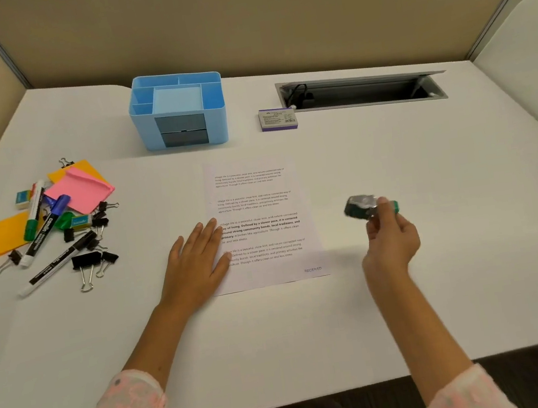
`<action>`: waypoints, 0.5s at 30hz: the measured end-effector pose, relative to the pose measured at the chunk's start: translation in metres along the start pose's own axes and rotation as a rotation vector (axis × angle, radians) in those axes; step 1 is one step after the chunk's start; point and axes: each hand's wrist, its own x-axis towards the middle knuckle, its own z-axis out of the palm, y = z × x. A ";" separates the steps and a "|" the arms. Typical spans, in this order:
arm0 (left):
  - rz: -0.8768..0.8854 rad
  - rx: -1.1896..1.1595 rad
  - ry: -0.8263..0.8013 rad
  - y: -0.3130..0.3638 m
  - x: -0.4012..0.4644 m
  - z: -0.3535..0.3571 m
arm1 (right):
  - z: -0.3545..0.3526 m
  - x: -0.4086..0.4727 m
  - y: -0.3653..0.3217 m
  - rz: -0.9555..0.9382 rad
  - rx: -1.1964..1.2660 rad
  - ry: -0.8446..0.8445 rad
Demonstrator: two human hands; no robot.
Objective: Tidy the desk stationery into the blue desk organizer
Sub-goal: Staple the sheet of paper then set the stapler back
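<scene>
**Blue desk organizer at back of desk, stationery loose**

Blue desk organizer (pixel 177 110) stands behind the printed sheet (pixel 263 222), stamped "RECEIVED". Left hand (pixel 196 260) flat, fingers straight, pressing the sheet's left edge. Right hand (pixel 390 238) pinches a blurred green-and-silver object (pixel 361 208) above the desk. Markers (pixel 40 232) at far left read "camlin", among binder clips (pixel 87 264).

Organizer (pixel 178 112) behind paper (pixel 263 222); marker pile (pixel 47 231) left; small box (pixel 278 118) right of organizer.

Green object (pixel 370 207) in right fingers (pixel 383 218) blurred.
</scene>
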 end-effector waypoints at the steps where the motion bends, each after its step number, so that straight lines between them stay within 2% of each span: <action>1: 0.001 -0.003 -0.001 0.000 0.000 0.000 | 0.002 0.008 -0.006 0.112 0.109 0.008; 3: 0.003 0.000 -0.005 0.000 0.000 0.000 | 0.002 0.017 -0.014 0.222 0.235 0.028; 7: 0.002 0.001 -0.009 0.000 0.000 0.000 | 0.003 0.024 -0.015 0.242 0.270 0.002; 11: 0.005 -0.010 -0.009 0.000 0.000 -0.001 | 0.006 0.027 -0.009 0.241 0.199 -0.020; 15: -0.001 -0.049 -0.008 0.000 0.002 -0.002 | 0.014 0.030 0.002 0.161 0.079 -0.041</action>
